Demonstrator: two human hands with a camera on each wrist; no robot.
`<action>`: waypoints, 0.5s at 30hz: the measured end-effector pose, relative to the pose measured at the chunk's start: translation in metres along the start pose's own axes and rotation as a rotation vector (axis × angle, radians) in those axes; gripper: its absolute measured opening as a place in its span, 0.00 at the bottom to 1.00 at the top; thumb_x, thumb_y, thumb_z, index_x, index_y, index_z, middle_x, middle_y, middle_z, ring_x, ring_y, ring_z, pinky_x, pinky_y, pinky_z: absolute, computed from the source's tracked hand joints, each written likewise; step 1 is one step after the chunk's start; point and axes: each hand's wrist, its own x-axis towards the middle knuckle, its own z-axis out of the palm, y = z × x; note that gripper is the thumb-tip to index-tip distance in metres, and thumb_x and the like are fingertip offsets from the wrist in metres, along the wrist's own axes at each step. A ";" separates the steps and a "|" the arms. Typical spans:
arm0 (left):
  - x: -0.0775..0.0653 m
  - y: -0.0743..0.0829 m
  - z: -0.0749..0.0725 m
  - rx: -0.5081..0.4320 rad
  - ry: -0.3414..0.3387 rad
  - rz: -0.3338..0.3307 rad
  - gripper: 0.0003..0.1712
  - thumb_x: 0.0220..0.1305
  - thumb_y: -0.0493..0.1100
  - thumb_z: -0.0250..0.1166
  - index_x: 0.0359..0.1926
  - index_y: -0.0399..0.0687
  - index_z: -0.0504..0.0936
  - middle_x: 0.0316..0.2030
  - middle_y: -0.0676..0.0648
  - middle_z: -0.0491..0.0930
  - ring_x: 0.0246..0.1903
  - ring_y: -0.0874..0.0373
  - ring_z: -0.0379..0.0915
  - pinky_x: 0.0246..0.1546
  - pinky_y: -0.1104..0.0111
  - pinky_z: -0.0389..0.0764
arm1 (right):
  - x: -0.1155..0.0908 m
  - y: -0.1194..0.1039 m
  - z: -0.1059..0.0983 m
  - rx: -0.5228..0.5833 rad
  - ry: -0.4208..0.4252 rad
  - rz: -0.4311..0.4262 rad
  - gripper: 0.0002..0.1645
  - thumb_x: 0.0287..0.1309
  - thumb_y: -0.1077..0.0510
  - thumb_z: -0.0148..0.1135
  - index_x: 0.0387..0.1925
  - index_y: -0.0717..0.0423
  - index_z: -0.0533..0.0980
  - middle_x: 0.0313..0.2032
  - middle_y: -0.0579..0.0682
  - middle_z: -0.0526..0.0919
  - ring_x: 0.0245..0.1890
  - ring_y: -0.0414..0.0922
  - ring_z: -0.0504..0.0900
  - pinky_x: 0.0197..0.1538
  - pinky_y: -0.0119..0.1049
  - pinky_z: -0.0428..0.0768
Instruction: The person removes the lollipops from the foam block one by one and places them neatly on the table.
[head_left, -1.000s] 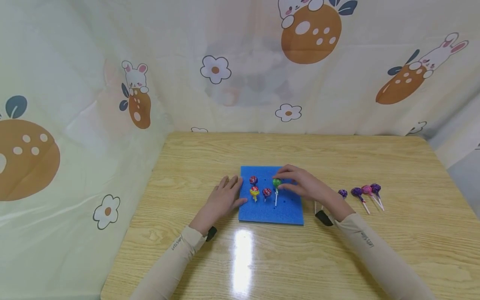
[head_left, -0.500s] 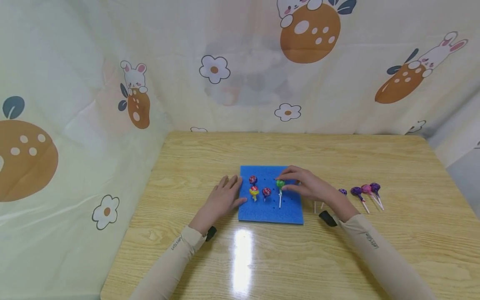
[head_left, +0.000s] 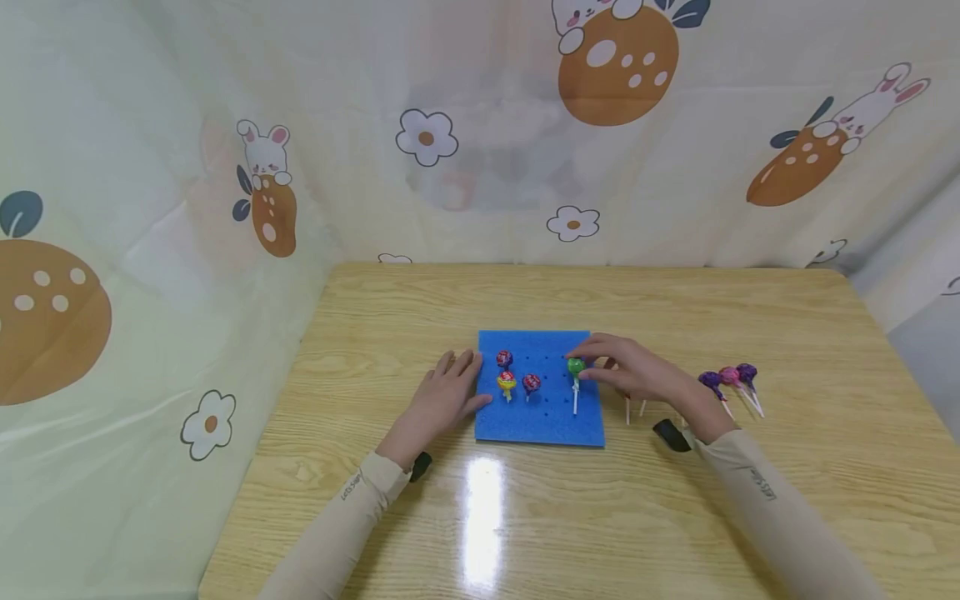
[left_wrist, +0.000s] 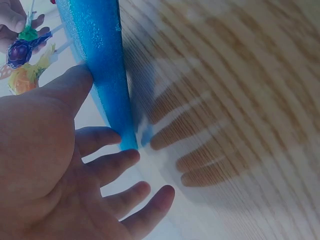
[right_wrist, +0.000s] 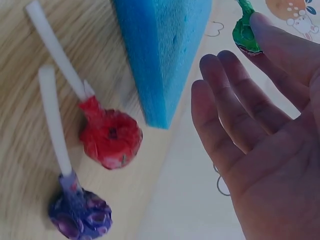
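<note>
- Right hand (head_left: pixel 633 367): thumb and forefinger form a narrow pinch on the wrapped head of the green lollipop (head_left: pixel 575 366); the other three fingers extend away from it, as the right wrist view shows.
- Green lollipop: head between the fingertips, white stick pointing down below the grip, over the right part of the blue foam board (head_left: pixel 532 427). Whether the stick's tip touches the foam cannot be told.
- Left hand (head_left: pixel 446 396): grips nothing; fingers apart and nearly straight beside the board's left edge, thumb touching the foam.
- Foam board: flat on the wooden table (head_left: pixel 420 308), between the two hands, with small dark holes. In its left part stand a yellow-and-red lollipop (head_left: pixel 507 381), a dark red lollipop (head_left: pixel 504 359) behind it and a red-and-blue lollipop (head_left: pixel 531 383) to its right, heads up, all well apart from the pinch.
- Below the right hand, near the board's right edge: a red lollipop (right_wrist: pixel 112 137) and a purple lollipop (right_wrist: pixel 80 215), lying side by side.
- Farther right: a pink lollipop (head_left: pixel 729 375) lying between two dark purple lollipops (head_left: pixel 747 372).
- Background: a pale curtain (head_left: pixel 502 92) printed with rabbits and flowers.
</note>
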 end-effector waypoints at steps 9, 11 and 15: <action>-0.002 -0.002 0.005 0.003 -0.001 0.004 0.43 0.74 0.65 0.50 0.79 0.49 0.53 0.78 0.42 0.54 0.77 0.36 0.47 0.70 0.40 0.64 | -0.013 0.002 -0.004 0.041 -0.037 0.015 0.22 0.70 0.54 0.61 0.61 0.57 0.78 0.55 0.51 0.81 0.51 0.48 0.79 0.50 0.40 0.85; -0.001 -0.002 0.006 0.002 0.010 0.008 0.43 0.74 0.65 0.50 0.79 0.49 0.54 0.78 0.42 0.55 0.77 0.36 0.47 0.70 0.40 0.65 | -0.016 0.002 -0.007 0.038 -0.025 0.022 0.22 0.69 0.54 0.62 0.61 0.56 0.79 0.56 0.51 0.80 0.49 0.45 0.79 0.48 0.38 0.84; 0.001 -0.002 0.005 0.003 0.016 0.010 0.43 0.74 0.65 0.50 0.79 0.49 0.54 0.78 0.42 0.55 0.77 0.36 0.48 0.69 0.40 0.65 | -0.022 0.005 -0.014 0.026 -0.007 0.030 0.21 0.68 0.54 0.63 0.60 0.54 0.79 0.56 0.49 0.81 0.45 0.42 0.80 0.45 0.36 0.82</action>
